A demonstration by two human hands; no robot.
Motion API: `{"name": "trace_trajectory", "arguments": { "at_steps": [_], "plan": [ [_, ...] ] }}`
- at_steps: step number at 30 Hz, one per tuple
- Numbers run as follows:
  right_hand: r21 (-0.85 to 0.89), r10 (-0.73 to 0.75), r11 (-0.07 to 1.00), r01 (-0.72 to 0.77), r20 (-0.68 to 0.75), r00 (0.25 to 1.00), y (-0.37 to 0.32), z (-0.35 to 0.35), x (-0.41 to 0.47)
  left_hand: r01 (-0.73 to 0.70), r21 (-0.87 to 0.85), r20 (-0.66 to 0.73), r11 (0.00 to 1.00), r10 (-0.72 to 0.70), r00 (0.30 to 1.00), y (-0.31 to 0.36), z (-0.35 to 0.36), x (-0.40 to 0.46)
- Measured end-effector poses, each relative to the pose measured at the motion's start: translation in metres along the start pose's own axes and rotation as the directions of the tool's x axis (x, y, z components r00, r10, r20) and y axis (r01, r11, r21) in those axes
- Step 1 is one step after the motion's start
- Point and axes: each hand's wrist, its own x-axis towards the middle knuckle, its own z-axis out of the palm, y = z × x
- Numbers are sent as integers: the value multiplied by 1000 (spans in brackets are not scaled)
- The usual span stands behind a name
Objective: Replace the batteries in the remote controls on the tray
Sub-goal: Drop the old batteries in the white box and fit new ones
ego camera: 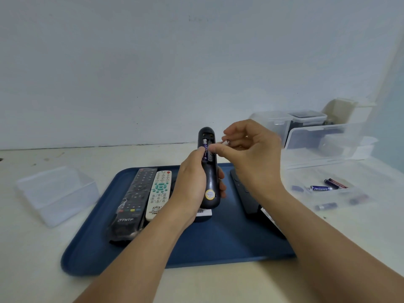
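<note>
The left hand [192, 182] covers the lower left side of the held remote [208, 171], and its open bay shows one battery [205, 152] whose label is too small to read; what the right hand [251, 154] pinches at its fingertips [227, 142] is too small and blurred to name. A dark remote [244, 193] at centre right of the tray [218, 243] lies mostly behind the right forearm, and a white label [204, 213] under the held remote is largely hidden. At the right, the loose batteries [321, 188] blur behind clear plastic, and both forearms are cut off by the bottom edge.
</note>
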Motion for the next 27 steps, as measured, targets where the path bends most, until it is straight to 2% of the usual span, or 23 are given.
{"name": "trace_trajectory", "arguments": {
  "at_steps": [3,6,10,15,20,27],
  "plan": [
    [-60,-112,992,112,6,994,3,5,-5,-18,20,-19,1000,18,1000,-2,1,0],
    [-152,-195,967,204,74,978,8,6,-6,-23,7,-49,1000,23,999,-2,0,0],
    [-197,-231,946,258,151,961,11,8,-7,-51,9,-78,999,51,996,0,-2,1],
    [-72,-103,990,119,187,977,10,5,-4,-37,-5,-40,999,37,999,-1,-2,1],
    [-79,3,997,14,217,976,11,4,1,-45,25,8,999,45,999,-1,-2,0],
    [223,193,946,-233,189,963,13,7,-2,-43,36,64,998,41,997,1,0,-2]
  ]
}}
